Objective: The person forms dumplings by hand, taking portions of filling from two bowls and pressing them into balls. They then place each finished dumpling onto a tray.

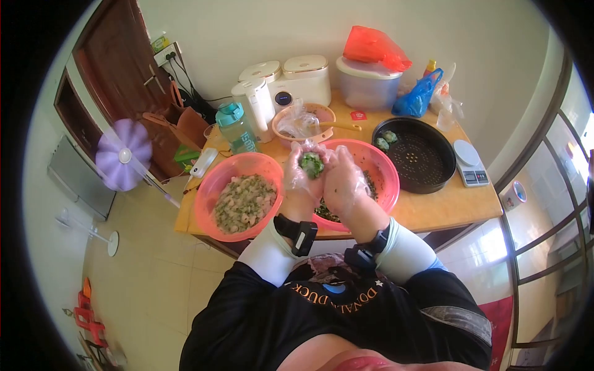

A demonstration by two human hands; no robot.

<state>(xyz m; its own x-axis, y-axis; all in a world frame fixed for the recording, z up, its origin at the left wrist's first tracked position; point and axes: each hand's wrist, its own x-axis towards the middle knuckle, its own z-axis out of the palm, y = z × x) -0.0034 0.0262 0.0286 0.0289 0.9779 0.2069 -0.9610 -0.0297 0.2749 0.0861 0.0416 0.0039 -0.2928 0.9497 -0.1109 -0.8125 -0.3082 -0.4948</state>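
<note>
My left hand (299,171), in a clear plastic glove, cups a pale ball with chopped greens (312,164), its green side facing up. From the right, my right hand (344,183), gloved the same way, curls with its fingers against the ball. Both hands are above a pink bowl (391,179) holding a dark green chopped mixture, partly hidden by my wrists. Left of them, another pink bowl (204,193) holds a pale diced mixture flecked with green (245,203). A black perforated steamer tray (421,161) on the right has a few greenish-white lumps (386,140) at its upper left.
Behind the bowls stand a smaller bowl (328,116) with a plastic bag, a teal water bottle (237,128), a white appliance (306,80) and a lidded tub (369,86). A kitchen scale (471,162) sits at the table's right edge. A purple fan (124,154) is at left.
</note>
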